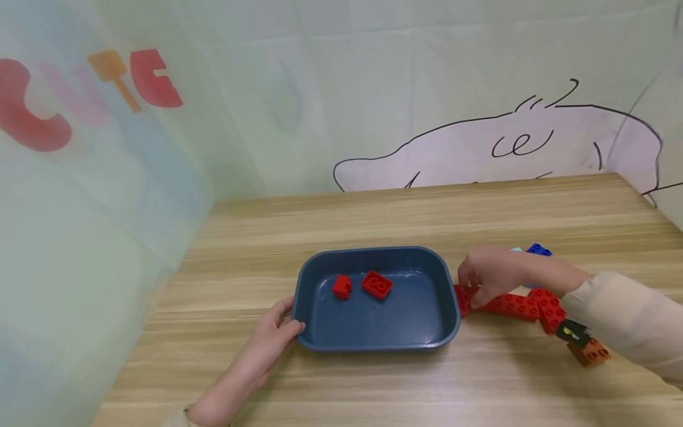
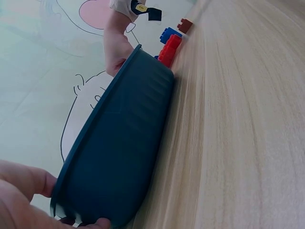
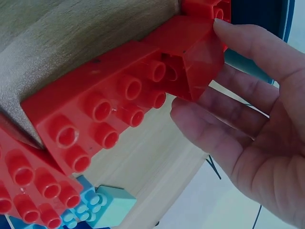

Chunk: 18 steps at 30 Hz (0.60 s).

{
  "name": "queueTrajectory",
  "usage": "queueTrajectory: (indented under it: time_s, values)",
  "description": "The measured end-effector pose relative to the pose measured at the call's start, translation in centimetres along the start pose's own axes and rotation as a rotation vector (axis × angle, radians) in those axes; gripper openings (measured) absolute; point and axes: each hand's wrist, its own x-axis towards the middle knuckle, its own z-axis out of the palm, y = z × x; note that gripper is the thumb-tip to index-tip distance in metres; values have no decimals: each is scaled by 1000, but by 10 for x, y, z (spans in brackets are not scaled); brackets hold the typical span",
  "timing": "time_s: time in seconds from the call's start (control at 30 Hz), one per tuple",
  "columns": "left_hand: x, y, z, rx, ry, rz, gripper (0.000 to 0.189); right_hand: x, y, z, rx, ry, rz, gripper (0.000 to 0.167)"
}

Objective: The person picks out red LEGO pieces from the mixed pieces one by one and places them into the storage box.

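Observation:
A dark blue tray (image 1: 373, 339) stands on the table with two red toy bricks inside, one brick (image 1: 342, 287) at the left and another brick (image 1: 377, 285) near its middle. My left hand (image 1: 274, 332) grips the tray's left end, thumb over the rim and fingers along the outside wall. Just beyond the right end, my right hand (image 1: 493, 276) pinches a red brick (image 3: 190, 57) between thumb and fingers. That brick lies against a long red brick (image 3: 100, 109) with two rows of studs. A further red brick (image 3: 202, 7) sits beside the tray wall.
More bricks trail off to the right: a red brick (image 1: 549, 308), a black piece (image 1: 573, 332) and an orange-brown brick (image 1: 589, 353). Behind the right hand are a blue brick (image 1: 539, 249) and a light teal brick (image 3: 112, 206). A printed curtain (image 1: 267, 118) borders the table.

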Motion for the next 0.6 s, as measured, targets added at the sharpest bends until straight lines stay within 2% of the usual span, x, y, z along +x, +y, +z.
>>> queueTrajectory:
  time_s: [0.23,0.6]
  values:
    - [0,0,-1,3,2,-4,55,-2,0,3,17,4,0,22]
    - [1,-1,-1,-4,-6,3,55,-10,9,11,151,71,55,20]
